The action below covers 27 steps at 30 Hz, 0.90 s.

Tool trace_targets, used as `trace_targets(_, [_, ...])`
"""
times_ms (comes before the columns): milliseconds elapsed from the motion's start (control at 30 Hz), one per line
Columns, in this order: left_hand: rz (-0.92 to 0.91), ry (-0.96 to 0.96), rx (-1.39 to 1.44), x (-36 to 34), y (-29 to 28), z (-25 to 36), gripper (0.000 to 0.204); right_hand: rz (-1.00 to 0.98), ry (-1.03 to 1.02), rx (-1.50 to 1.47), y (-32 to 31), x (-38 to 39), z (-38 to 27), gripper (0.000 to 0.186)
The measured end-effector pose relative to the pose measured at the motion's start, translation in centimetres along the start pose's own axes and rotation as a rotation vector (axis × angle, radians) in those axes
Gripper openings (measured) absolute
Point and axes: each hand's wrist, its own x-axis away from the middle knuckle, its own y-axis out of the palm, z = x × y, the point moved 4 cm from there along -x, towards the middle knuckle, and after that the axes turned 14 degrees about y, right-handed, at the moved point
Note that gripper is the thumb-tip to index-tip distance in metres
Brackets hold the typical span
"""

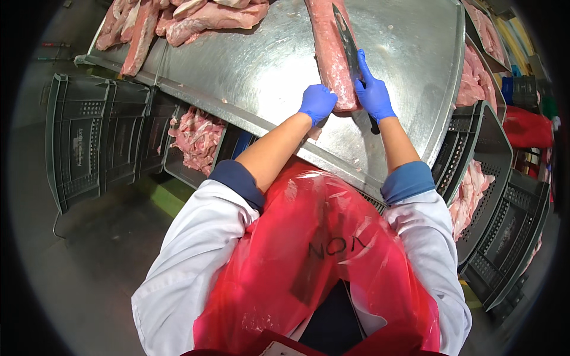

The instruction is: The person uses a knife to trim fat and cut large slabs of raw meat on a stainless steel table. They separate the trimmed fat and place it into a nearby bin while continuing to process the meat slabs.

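Observation:
A long pale-pink pork loin [331, 50] lies lengthwise on the steel table, its near end close to me. My left hand [318, 102], in a blue glove, is closed at the near left corner of this loin, pinching its edge; the fingertips are hidden. In my right hand [374, 94], also gloved in blue, is a knife [346, 37] with a long blade that points away from me over the loin's right side. The right index finger stretches along the blade, and the dark handle shows below the palm. A small meat scrap [314, 133] lies just below my left hand.
More long cuts of meat [217, 22] are heaped at the table's far left. The steel table [409, 71] has a raised rim. Crates of meat trimmings [199, 139] stand at the left, beside a dark crate [83, 136]. Further crates [504, 237] with meat line the right side.

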Motion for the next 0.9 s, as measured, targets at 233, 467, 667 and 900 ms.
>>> trace_targets(233, [0.074, -0.333, 0.636, 2.2, -0.3, 0.4, 0.012, -0.137, 0.064, 0.272, -0.1, 8.2, -0.4, 0.078])
trace_targets(467, [0.027, -0.397, 0.754, 3.2, -0.2, 0.0, 0.007, -0.221, 0.007, 0.230, -0.4, 14.3, 1.7, 0.089])
trace_targets(667, [0.023, -0.315, 0.619, 2.7, -0.8, -0.7, 0.005, -0.115, 0.004, 0.280, 3.1, 11.5, -0.5, 0.089])
trace_targets(900, [0.192, -0.340, 0.537, 3.2, -4.0, -4.2, 0.004, -0.377, 0.177, 0.376, -3.9, 22.7, 4.9, 0.088])
